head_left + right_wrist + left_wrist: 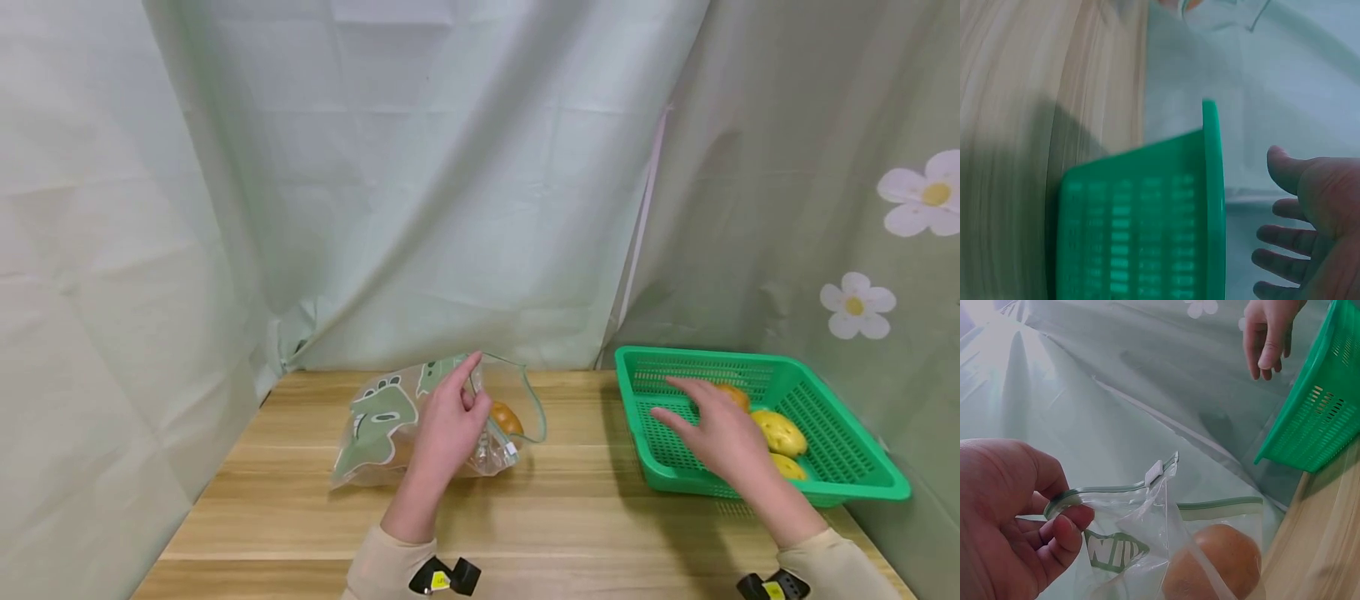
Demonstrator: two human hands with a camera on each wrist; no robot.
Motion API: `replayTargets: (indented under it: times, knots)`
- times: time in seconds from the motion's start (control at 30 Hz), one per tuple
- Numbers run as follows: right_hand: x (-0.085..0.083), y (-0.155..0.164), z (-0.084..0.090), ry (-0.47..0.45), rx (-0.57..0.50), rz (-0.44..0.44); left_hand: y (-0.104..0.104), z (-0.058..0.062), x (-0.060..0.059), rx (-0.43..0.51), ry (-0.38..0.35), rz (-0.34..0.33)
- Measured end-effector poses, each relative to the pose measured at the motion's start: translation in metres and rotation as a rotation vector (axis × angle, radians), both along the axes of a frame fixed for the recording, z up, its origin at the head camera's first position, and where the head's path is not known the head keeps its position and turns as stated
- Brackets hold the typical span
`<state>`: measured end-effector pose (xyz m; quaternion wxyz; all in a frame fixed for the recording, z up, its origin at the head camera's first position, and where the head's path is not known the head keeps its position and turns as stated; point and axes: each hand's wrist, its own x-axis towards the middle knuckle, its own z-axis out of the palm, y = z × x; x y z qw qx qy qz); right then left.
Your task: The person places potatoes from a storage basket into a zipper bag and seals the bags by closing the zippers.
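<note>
A clear zip bag (382,425) with a green cartoon print lies on the left of the table, its mouth towards the right. My left hand (450,421) pinches the bag's zip edge between thumb and fingers, holding that side up. Inside the bag sits a round orange-brown item (1213,565); its kind is hard to tell. My right hand (722,433) hovers over the green basket (855,492), fingers spread and holding nothing. In the basket lie yellow potato-like items (780,433) and an orange-brown round item (735,395), partly hidden by the right hand.
Bare wooden table top (570,500) lies between the bag and the basket. Pale curtains (450,208) hang behind and on both sides, close to the table's edges. A white slider (1154,472) sits on the bag's zip.
</note>
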<state>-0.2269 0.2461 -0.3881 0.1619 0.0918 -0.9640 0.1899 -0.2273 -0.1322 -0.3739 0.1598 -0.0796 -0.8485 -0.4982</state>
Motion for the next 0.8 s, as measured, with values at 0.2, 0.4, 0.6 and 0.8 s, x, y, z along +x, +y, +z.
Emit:
replayTargets:
  times: [0.2,0.4,0.6,0.8]
  knots:
    - [-0.004,0.023,-0.003,-0.062,0.007,-0.019,0.000,0.001,0.000,0.005,-0.005,0.000]
    - [-0.010,0.041,-0.008,-0.091,0.018,-0.014,0.000,0.002,0.000,-0.002,0.000,0.000]
    - [-0.016,0.051,-0.015,-0.107,0.016,-0.028,-0.001,0.003,0.001,0.005,0.001,-0.002]
    - [-0.021,0.058,-0.018,-0.116,0.015,-0.042,-0.001,0.002,0.001,0.005,0.006,-0.004]
